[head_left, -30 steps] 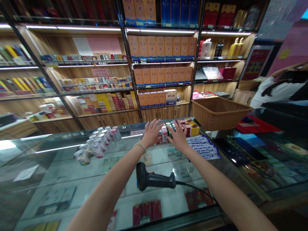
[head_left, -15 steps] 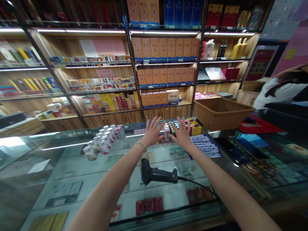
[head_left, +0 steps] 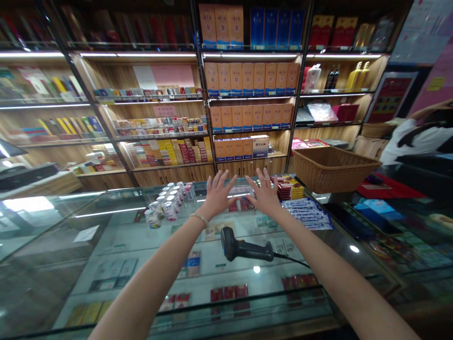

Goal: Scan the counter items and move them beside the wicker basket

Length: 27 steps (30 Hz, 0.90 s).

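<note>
My left hand (head_left: 217,196) is stretched out over the glass counter (head_left: 141,255), fingers spread and nothing in it. Beside it, my right hand (head_left: 264,194) is also spread and holds nothing; small containers behind it are partly hidden. Several clear-lidded jars (head_left: 170,203) stand in rows left of my left hand. Just right of my right hand are stacked red and yellow packets (head_left: 290,189) and, nearer, blue and white sachets (head_left: 307,213). A black handheld scanner (head_left: 247,248) lies between my forearms, its cable running right.
A wicker basket (head_left: 332,172) sits at the counter's back right, with a red mat (head_left: 389,186) beside it. Shelves of boxes (head_left: 251,117) line the wall behind. At the far right a person in a white top (head_left: 406,139) is partly in view.
The view has shifted, so shelves and counter goods appear further right. My hands have moved slightly left relative to the counter goods, and both remain spread.
</note>
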Each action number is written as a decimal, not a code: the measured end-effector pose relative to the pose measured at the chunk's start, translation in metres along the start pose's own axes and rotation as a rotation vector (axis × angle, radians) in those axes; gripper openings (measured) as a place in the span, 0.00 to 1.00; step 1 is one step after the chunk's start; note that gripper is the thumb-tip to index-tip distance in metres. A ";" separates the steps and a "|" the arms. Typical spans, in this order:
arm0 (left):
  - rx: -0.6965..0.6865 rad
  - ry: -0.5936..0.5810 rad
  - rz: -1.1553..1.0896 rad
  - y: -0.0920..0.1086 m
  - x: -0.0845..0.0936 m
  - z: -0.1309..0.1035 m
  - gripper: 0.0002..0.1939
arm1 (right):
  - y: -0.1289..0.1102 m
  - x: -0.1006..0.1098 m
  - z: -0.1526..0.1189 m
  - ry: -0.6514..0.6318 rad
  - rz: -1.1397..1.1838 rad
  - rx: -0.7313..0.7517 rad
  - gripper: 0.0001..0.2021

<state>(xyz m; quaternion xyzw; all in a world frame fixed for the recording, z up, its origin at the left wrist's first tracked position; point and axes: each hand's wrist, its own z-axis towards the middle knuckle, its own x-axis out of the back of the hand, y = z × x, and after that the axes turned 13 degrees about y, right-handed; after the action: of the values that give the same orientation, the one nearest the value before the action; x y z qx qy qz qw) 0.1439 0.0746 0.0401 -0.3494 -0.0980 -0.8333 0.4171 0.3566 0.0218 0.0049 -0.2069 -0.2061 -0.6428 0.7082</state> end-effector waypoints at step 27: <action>0.227 0.196 0.185 -0.043 0.040 -0.113 0.30 | -0.077 0.029 -0.052 0.079 0.057 0.004 0.26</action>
<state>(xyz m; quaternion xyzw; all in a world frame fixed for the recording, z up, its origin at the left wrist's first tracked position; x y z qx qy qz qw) 0.0384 0.0249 -0.0109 -0.2247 -0.1180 -0.8049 0.5364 0.2836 -0.0381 -0.0202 -0.1857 -0.1731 -0.6298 0.7340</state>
